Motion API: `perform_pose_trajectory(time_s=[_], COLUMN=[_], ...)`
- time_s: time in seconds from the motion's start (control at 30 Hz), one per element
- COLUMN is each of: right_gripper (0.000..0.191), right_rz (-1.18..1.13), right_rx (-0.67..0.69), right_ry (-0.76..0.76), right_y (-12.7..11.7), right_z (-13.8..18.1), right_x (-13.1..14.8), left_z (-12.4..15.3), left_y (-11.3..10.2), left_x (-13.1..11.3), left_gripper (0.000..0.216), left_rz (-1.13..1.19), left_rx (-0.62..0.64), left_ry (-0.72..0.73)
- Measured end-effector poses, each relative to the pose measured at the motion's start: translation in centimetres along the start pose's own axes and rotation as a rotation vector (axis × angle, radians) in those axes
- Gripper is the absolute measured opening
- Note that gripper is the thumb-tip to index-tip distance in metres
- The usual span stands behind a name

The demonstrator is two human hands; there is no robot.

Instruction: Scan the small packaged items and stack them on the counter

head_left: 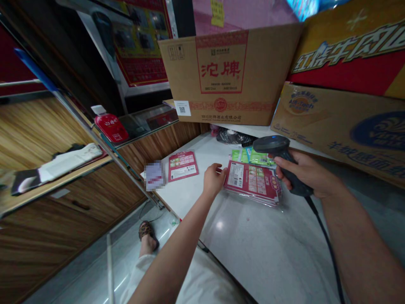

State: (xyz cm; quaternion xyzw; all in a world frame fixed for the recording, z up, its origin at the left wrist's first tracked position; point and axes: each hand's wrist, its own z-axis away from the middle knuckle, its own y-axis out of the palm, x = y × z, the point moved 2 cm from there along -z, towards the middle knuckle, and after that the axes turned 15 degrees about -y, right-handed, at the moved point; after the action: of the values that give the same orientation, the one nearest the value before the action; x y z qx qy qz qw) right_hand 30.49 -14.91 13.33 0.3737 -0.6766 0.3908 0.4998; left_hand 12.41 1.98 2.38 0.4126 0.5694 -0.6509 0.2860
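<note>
My right hand (299, 171) is wrapped round the handle of a black barcode scanner (272, 144), with its cable running down past my forearm. The scanner's head, lit by a small blue light, is over the far right part of a stack of red flat packages (253, 181) in clear plastic. At the stack's left edge is my left hand (214, 178), its fingers loosely curled and apart; they hold nothing that I can see. Green packets (253, 156) lie just behind the stack. A single red flat package (182, 165) lies farther left on the white counter (249, 240).
A large brown carton (230, 80) stands at the back, with more cartons (348, 122) stacked to the right. A blurred-out item (155, 175) sits at the counter's left edge. A red bottle (110, 126) stands on a glass-topped ledge at left.
</note>
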Motion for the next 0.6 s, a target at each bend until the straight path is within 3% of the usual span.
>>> perform_pose_trajectory(time_s=[0.13,0.2,0.47,0.6], right_gripper=[0.039,0.038,0.036,0.041], right_rz=[-0.030,-0.046,-0.098,-0.091], right_rx=[-0.003,0.013,0.004,0.026], right_ry=[-0.007,-0.020,0.001,-0.010], right_y=[-0.1,0.0,0.0,-0.1], right_z=[0.0,0.0,0.1,0.1], right_x=[0.2,0.2,0.5,0.5], left_z=[-0.8,-0.9,-1.5,-1.7], left_y=[1.4,1.4,0.4,-0.7], left_x=[-1.6,-1.7,-1.0,-0.6], left_gripper=[0.059,0.064,0.061,0.030], left_rz=[-0.043,-0.057,0.160,0.425], left_rx=[0.036,0.050,0.048,0.286], left_ry=[-0.132,-0.160,-0.259,-0.509])
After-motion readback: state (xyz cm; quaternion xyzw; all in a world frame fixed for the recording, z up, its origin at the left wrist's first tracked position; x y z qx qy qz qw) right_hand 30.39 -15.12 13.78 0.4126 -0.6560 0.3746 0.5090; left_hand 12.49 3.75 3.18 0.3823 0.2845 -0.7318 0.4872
